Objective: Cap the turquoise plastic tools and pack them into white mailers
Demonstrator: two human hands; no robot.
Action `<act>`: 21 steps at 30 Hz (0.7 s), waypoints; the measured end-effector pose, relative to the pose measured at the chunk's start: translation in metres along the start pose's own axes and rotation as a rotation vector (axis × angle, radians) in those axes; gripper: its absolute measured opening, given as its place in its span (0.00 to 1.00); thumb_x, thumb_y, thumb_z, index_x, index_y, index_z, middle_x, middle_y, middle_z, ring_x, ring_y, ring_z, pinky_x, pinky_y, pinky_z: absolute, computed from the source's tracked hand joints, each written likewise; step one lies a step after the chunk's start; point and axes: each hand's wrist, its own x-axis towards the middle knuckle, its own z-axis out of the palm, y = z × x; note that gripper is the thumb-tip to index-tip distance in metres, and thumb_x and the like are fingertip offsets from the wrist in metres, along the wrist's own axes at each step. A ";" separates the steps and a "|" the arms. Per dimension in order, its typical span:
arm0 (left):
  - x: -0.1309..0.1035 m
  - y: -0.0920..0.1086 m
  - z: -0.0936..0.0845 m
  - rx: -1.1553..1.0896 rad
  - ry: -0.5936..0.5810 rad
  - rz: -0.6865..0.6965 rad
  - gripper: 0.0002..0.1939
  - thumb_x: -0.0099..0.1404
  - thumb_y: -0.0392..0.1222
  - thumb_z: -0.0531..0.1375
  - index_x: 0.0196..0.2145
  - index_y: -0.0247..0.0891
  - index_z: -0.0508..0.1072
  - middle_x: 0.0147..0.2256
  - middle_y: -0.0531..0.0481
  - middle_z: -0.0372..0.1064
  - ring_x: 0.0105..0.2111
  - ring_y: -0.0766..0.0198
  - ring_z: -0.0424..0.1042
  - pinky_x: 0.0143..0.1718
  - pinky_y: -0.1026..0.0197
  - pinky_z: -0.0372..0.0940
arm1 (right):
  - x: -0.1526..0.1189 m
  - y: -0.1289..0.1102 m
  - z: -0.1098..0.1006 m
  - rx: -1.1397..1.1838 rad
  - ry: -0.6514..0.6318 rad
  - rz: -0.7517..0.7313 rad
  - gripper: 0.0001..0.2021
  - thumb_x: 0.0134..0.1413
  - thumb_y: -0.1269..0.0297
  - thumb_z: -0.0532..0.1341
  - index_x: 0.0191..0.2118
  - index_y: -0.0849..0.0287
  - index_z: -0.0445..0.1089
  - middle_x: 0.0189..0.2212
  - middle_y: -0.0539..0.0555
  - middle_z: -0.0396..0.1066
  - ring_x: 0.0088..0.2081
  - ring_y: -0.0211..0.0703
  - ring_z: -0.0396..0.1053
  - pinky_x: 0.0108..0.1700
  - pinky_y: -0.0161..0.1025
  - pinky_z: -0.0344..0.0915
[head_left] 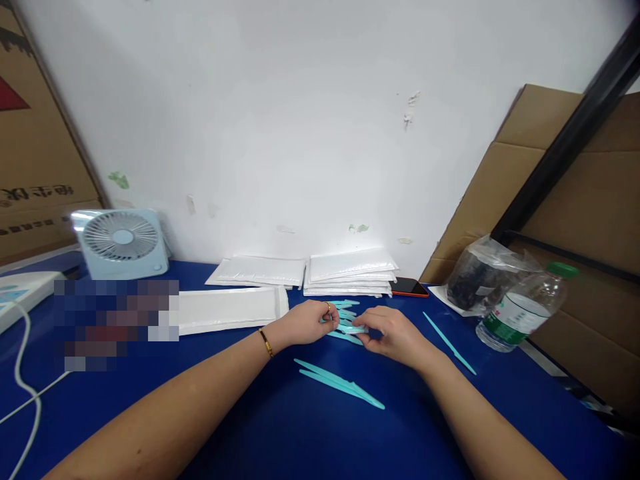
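Several thin teal plastic sticks (349,338) lie in a group on the blue table, partly hidden by both hands. My left hand (313,321), with a ring and a bracelet, is closed at the left side of this group; what its fingertips hold, if anything, is too small to tell. From the right, my right hand (389,333) pinches a small pale, clear-looking piece (356,329) over the sticks. Nearer the front lie teal sticks (340,383) side by side, touching at their right end. Another teal stick (450,343) lies apart on the right.
White padded packets (350,267) are stacked by the wall, with more packets (260,271) beside them. A long white packet (227,310), fan (125,243) and white cable (25,373) are left. A phone (409,287), plastic bag (475,273) and bottle (523,310) are right.
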 end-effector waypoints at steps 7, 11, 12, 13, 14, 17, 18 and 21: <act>0.001 -0.001 0.002 0.120 0.130 -0.027 0.11 0.60 0.44 0.54 0.39 0.41 0.71 0.39 0.50 0.70 0.39 0.61 0.66 0.39 0.63 0.59 | -0.005 0.017 -0.012 0.182 -0.008 0.178 0.10 0.53 0.66 0.56 0.41 0.56 0.71 0.36 0.54 0.73 0.36 0.41 0.69 0.37 0.35 0.63; -0.003 0.009 -0.003 0.137 0.058 0.053 0.13 0.57 0.46 0.58 0.41 0.42 0.72 0.40 0.50 0.69 0.40 0.61 0.66 0.39 0.63 0.59 | -0.028 0.048 -0.044 0.250 -0.167 0.432 0.08 0.49 0.66 0.57 0.34 0.57 0.73 0.32 0.53 0.73 0.33 0.41 0.69 0.34 0.35 0.63; -0.005 0.011 -0.003 0.101 -0.054 0.066 0.12 0.57 0.47 0.59 0.39 0.42 0.72 0.37 0.52 0.70 0.36 0.63 0.68 0.34 0.65 0.59 | -0.033 0.053 -0.049 0.260 -0.235 0.473 0.07 0.46 0.65 0.60 0.32 0.58 0.74 0.31 0.53 0.73 0.32 0.41 0.69 0.33 0.34 0.63; -0.006 0.013 -0.003 0.071 -0.171 0.081 0.12 0.55 0.48 0.60 0.37 0.43 0.73 0.34 0.53 0.70 0.32 0.65 0.68 0.29 0.66 0.59 | -0.037 0.057 -0.052 0.267 -0.305 0.508 0.07 0.43 0.65 0.62 0.32 0.58 0.74 0.31 0.53 0.72 0.31 0.41 0.68 0.31 0.34 0.62; -0.007 0.015 -0.002 0.051 -0.271 0.095 0.13 0.53 0.49 0.61 0.36 0.43 0.73 0.32 0.54 0.70 0.29 0.66 0.68 0.26 0.67 0.57 | -0.040 0.060 -0.052 0.273 -0.370 0.538 0.08 0.39 0.64 0.64 0.31 0.58 0.74 0.31 0.53 0.72 0.30 0.41 0.68 0.29 0.33 0.62; -0.007 0.014 0.004 0.055 -0.373 0.077 0.11 0.50 0.47 0.64 0.33 0.43 0.74 0.29 0.56 0.70 0.26 0.68 0.67 0.22 0.68 0.54 | -0.039 0.063 -0.040 0.305 -0.469 0.592 0.09 0.37 0.62 0.66 0.29 0.60 0.73 0.27 0.52 0.71 0.27 0.40 0.67 0.27 0.32 0.60; -0.006 0.013 0.006 0.076 -0.343 0.047 0.09 0.51 0.45 0.63 0.31 0.42 0.73 0.28 0.56 0.71 0.27 0.68 0.67 0.22 0.68 0.54 | -0.038 0.063 -0.035 0.319 -0.462 0.600 0.08 0.38 0.62 0.65 0.28 0.60 0.72 0.25 0.52 0.70 0.26 0.39 0.66 0.27 0.32 0.59; -0.005 0.010 0.009 0.156 -0.205 -0.043 0.03 0.54 0.40 0.59 0.28 0.40 0.72 0.28 0.54 0.71 0.28 0.66 0.67 0.23 0.67 0.53 | -0.031 0.059 -0.022 0.369 -0.393 0.601 0.08 0.42 0.61 0.63 0.27 0.60 0.69 0.22 0.50 0.67 0.25 0.37 0.64 0.25 0.31 0.57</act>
